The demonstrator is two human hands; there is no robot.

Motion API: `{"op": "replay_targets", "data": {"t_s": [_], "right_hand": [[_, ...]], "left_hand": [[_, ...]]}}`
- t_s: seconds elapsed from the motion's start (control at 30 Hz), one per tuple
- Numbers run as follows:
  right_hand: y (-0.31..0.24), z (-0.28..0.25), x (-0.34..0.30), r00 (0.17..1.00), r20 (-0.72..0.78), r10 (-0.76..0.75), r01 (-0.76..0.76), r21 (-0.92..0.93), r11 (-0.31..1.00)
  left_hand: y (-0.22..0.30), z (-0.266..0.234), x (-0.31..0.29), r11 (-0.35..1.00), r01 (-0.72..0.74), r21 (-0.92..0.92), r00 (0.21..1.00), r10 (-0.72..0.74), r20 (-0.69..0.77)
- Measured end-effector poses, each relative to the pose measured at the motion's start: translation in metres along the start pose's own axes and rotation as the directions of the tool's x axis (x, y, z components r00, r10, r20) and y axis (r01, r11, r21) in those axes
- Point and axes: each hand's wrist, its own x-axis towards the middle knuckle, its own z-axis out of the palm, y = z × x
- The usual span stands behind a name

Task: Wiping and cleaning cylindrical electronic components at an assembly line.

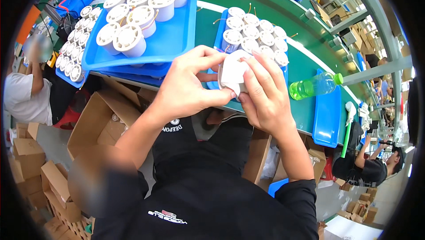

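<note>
White cylindrical part (226, 81) sits between both hands, just to the right of the large blue tray (179, 41). The left hand (190, 83) pinches its left side between thumb and curled fingers; the right hand (265, 89) presses fingertips over a white flap (235, 69) on its right, likely because gripping from two sides keeps it steady. Whether the flap is attached, I cannot tell. White slotted cylinders (129, 41) stand upright on the large blue tray, probably so their thin wires hang free. A smaller blue tray (218, 36) of similar pieces stands right of it on the green table (205, 32), seemingly for easy reach. Much farther right, the green bottle (314, 86) is apart from both, perhaps against spills.
</note>
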Motion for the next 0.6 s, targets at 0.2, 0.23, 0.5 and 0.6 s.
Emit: {"op": "replay_targets", "data": {"t_s": [0.2,0.23,0.5,0.6], "right_hand": [[-0.001,-0.002,-0.016,0.968,0.235,0.093,-0.115,0.082,0.99],[-0.001,-0.003,-0.018,0.959,0.265,0.1,-0.132,0.105,0.986],[0.0,-0.008,-0.022,0.779,0.586,0.223,-0.439,0.256,0.861],[0.008,0.005,-0.035,0.734,0.648,0.203,-0.55,0.392,0.738]], "left_hand": [[-0.031,0.016,-0.008,0.972,0.187,-0.144,0.977,-0.17,0.128],[-0.033,0.017,-0.008,0.96,0.218,-0.175,0.968,-0.19,0.165],[-0.045,0.017,-0.013,0.943,0.32,-0.089,0.917,-0.284,0.28],[-0.058,0.013,-0.016,0.927,0.368,-0.07,0.876,-0.321,0.36]]}}
